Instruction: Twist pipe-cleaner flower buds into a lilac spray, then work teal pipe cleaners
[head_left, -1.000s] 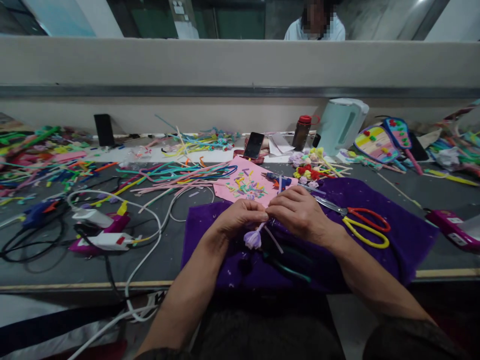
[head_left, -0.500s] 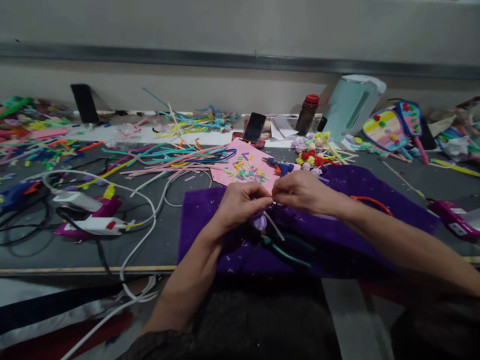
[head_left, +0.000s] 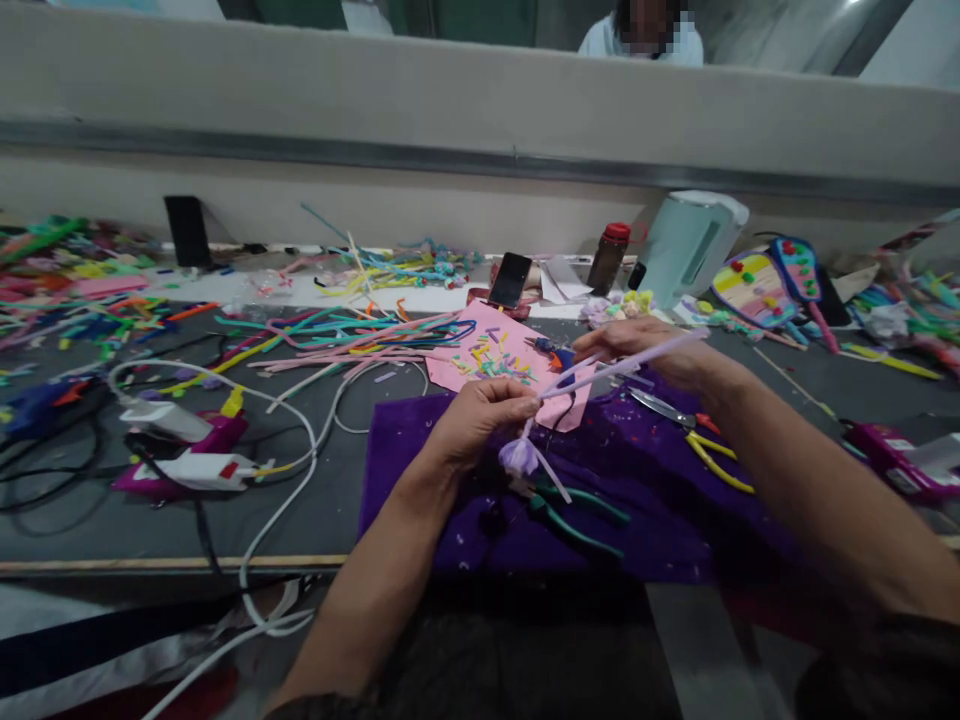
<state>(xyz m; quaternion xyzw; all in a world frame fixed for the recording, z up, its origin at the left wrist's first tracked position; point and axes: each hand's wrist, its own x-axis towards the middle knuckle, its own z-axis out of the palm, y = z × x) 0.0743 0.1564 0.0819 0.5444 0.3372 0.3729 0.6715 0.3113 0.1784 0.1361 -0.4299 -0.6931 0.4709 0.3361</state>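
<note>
My left hand (head_left: 491,415) pinches lilac pipe cleaner strands between thumb and fingers. Below its fingertips hangs a small lilac pipe cleaner flower (head_left: 519,456), with a short loose end pointing down to the right. A long lilac strand (head_left: 637,358) stretches from the pinch up to the right, passing in front of my right hand (head_left: 637,345). The right fingers are curled together, and a second strand runs to their tips. Under the hands lies a purple cloth (head_left: 420,470) bearing green-handled pliers (head_left: 581,515) and scissors with yellow handles (head_left: 709,450).
Behind the hands is pink paper (head_left: 450,370) with cut pipe cleaner bits, beside a blue glue gun (head_left: 559,362). A phone (head_left: 510,280), bottle (head_left: 609,262) and kettle (head_left: 690,245) stand at the back. White cables (head_left: 311,430) and power strips (head_left: 225,440) lie left. Across the partition is a person (head_left: 600,38).
My right hand has moved up and right, away from the left. Long lilac strands now show between them. The view has tilted up, bringing the far side of the partition into sight.
</note>
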